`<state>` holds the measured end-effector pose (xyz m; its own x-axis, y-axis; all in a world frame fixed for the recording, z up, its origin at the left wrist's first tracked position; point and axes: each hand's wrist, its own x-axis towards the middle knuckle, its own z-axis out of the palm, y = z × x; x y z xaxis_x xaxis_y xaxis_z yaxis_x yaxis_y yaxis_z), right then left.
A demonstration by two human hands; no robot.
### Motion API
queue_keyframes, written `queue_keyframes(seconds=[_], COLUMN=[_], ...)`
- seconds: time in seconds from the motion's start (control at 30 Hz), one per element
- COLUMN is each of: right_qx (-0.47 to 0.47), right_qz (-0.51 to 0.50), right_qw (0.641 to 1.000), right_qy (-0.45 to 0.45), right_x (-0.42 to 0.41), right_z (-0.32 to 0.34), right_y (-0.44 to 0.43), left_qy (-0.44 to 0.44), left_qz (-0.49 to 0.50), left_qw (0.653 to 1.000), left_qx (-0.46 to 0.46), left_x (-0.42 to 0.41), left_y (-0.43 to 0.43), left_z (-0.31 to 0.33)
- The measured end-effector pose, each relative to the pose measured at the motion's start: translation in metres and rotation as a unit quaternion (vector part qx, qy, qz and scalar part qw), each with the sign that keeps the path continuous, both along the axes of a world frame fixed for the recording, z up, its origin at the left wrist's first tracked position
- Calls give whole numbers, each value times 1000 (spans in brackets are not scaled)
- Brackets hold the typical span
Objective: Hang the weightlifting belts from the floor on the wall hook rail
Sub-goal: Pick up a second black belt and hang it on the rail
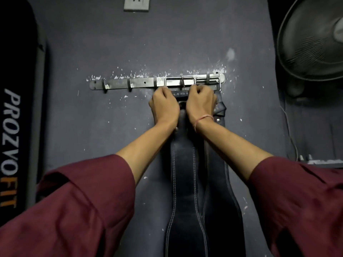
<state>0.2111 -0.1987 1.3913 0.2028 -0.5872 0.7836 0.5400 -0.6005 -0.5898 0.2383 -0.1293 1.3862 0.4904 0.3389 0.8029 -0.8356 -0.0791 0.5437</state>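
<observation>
A metal hook rail is fixed across the dark grey wall. A black stitched weightlifting belt hangs down the wall below it, its steel buckle lying against the rail over a hook. My left hand and my right hand both grip the top of this belt just under the buckle. A second black belt hangs right beside it from the rail's right end, its buckle at the rail and partly hidden behind my right hand.
Two bare hooks stand out on the rail's left half. A black padded machine part with lettering is at the left edge. A floor fan with its cable stands at the right. A wall socket sits above.
</observation>
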Motion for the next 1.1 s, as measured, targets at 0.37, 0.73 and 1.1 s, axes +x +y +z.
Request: queue_keyframes(seconds=[0.37, 0.73, 1.1], right_qx=[17, -45, -133], right_qz=[2, -45, 40], right_qw=[999, 998, 990], right_qy=[42, 28, -19], right_x=[25, 35, 10], right_z=[56, 20, -122], right_y=[-18, -19, 4], left_qy=[104, 71, -5], left_qz=[-2, -14, -69], left_qw=[994, 997, 988], left_qx=[38, 30, 136], left_x=[28, 45, 37], left_y=[-14, -19, 1], left_z=[59, 24, -118])
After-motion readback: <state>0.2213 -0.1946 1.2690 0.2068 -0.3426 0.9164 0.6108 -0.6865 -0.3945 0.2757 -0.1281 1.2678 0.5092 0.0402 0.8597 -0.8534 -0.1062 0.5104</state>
